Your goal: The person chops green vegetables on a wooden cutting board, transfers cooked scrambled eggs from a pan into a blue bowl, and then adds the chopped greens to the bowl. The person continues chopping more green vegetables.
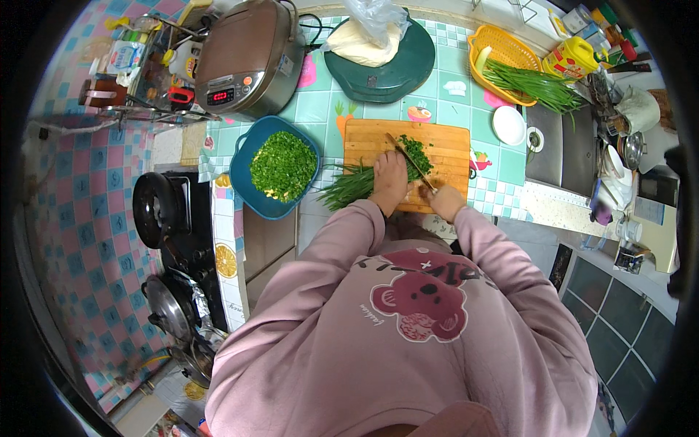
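Observation:
On a wooden cutting board lies a bunch of long green chives, its leafy ends hanging past the board's left edge. My left hand presses down on the bunch with its fingers closed round it. Gripped in my right hand is a kitchen knife, its blade slanting up and left across the board beside my left fingers. A small heap of chopped chives sits just right of the blade. Left of the board, a blue basin holds a mound of chopped greens with pale yellow bits.
A rice cooker stands at the back left. Behind the board, a bag of dough rests on a dark green round appliance. A yellow basket of chives, a white bowl and the sink are to the right; a stove is left.

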`<control>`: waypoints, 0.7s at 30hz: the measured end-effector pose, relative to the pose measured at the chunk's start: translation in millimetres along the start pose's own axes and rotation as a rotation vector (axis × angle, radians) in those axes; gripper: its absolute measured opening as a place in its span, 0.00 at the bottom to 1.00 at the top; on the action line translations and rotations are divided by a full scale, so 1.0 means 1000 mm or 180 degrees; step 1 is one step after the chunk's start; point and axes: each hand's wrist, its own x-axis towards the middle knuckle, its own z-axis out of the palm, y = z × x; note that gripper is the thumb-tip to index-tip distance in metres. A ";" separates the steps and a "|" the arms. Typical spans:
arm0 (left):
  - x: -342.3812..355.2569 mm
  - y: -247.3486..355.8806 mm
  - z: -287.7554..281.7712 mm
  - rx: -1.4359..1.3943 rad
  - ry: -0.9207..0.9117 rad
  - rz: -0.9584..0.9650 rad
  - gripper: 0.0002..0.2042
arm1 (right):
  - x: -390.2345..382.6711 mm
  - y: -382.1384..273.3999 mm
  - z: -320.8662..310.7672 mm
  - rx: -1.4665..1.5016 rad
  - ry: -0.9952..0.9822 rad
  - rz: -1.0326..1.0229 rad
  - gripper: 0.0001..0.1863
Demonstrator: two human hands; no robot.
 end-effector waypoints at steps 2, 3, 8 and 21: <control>0.001 0.000 0.002 -0.0014 -0.0021 -0.0014 0.33 | 0.010 -0.002 0.013 0.0073 0.0300 -0.0117 0.22; 0.001 0.001 0.002 -0.0009 -0.0135 -0.0075 0.33 | 0.013 -0.002 0.020 0.0209 0.0518 -0.0188 0.22; -0.001 0.003 -0.007 -0.0022 -0.0187 -0.0206 0.40 | 0.016 0.009 0.024 0.0830 0.0573 -0.0361 0.22; -0.017 0.004 -0.025 0.0157 -0.0087 -0.0416 0.53 | -0.087 0.013 -0.018 0.0449 0.0377 -0.0091 0.24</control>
